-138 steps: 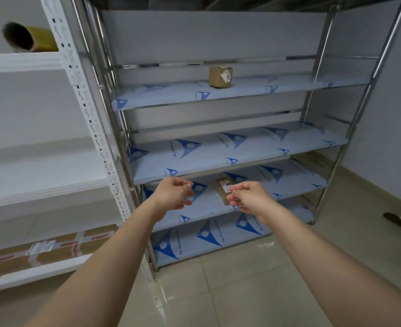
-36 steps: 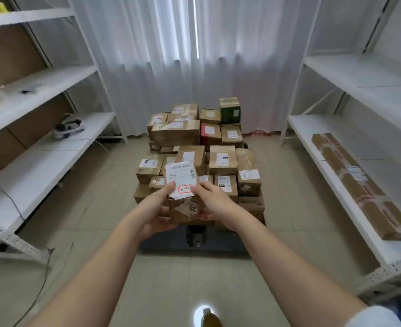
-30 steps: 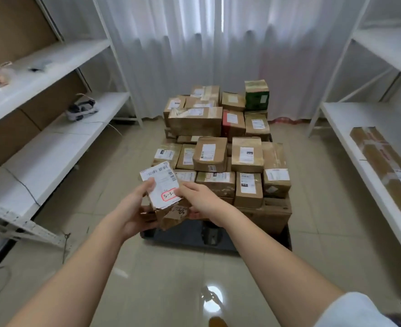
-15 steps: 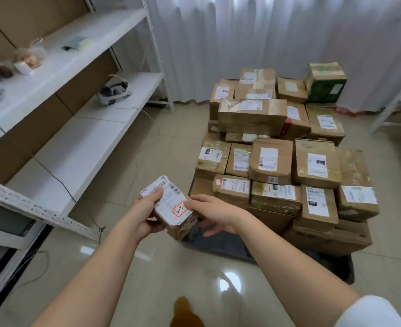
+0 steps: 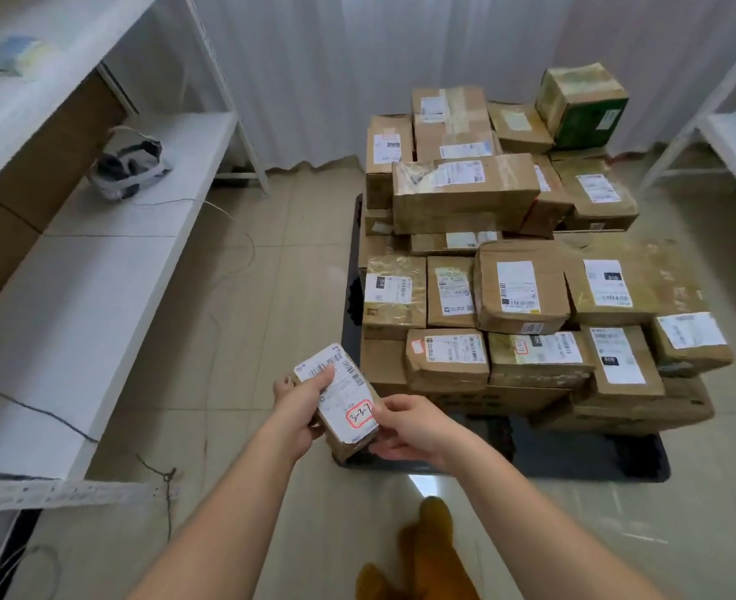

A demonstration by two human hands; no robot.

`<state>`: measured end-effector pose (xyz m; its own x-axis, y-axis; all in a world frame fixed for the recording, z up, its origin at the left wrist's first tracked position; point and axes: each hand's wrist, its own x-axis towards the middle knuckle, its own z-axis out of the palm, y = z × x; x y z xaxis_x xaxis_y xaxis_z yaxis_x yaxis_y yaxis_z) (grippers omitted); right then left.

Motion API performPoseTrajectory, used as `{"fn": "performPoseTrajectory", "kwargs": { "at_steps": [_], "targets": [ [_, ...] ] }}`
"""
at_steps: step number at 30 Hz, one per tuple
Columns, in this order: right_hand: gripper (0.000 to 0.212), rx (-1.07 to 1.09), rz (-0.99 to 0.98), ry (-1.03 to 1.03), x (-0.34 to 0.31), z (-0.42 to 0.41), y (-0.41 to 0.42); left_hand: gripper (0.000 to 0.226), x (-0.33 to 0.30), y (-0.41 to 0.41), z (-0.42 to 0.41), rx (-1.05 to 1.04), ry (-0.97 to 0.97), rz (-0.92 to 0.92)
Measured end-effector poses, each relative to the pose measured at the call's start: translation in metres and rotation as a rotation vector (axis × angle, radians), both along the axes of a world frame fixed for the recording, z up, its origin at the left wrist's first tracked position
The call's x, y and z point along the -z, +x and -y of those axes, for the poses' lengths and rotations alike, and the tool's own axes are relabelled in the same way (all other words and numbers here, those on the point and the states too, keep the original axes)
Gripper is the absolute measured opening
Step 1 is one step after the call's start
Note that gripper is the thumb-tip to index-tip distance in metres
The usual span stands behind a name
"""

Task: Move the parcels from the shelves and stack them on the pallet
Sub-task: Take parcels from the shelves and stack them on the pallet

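Small brown cardboard parcel [image 5: 343, 404] with white shipping label held in both hands, just short of the dark pallet's [image 5: 617, 463] near left corner.

Left hand [image 5: 299, 411] curls round the parcel's left edge, thumb on the label; right hand [image 5: 409, 428] pinches its lower right corner, fingers underneath. Parcel tilted, in the air, touching nothing else. Risks, as I judge: stack of taped brown cardboard boxes [image 5: 522, 288] is uneven and crowded, tops dented and sloped, so a small box set on a crinkled tape surface could slide off the near-left edge onto the glossy beige tile floor [image 5: 245, 322]. Nudging loose front-row boxes may shift them. Label paper smooth, with a red-outlined handwritten sticker [image 5: 360, 414]; cardboard scuffed, corners soft. White metal shelf [image 5: 97, 270] on the left, well apart.
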<state>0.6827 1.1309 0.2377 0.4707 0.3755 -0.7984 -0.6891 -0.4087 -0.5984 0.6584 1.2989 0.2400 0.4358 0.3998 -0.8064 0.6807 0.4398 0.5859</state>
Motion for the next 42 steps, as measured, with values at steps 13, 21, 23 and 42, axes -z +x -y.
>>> {"fn": "performPoseTrajectory", "kwargs": {
  "at_steps": [13, 21, 23, 42],
  "targets": [
    [0.034, 0.225, 0.013, -0.212, 0.172, -0.016, 0.104, 0.029, 0.166, 0.108, 0.009, 0.103, -0.148, -0.174],
    [0.029, 0.151, 0.059, -0.31, 0.22, -0.033, 0.126, 0.042, 0.218, 0.139, 0.016, 0.163, -0.102, -0.201],
    [0.025, 0.169, 0.051, -0.341, 0.224, -0.034, 0.128, 0.039, 0.224, 0.141, 0.017, 0.135, -0.097, -0.196],
    [0.014, -0.106, 0.287, -0.531, 0.222, -0.037, 0.161, 0.055, 0.231, 0.15, 0.005, 0.08, 0.014, -0.176]
  ]
}}
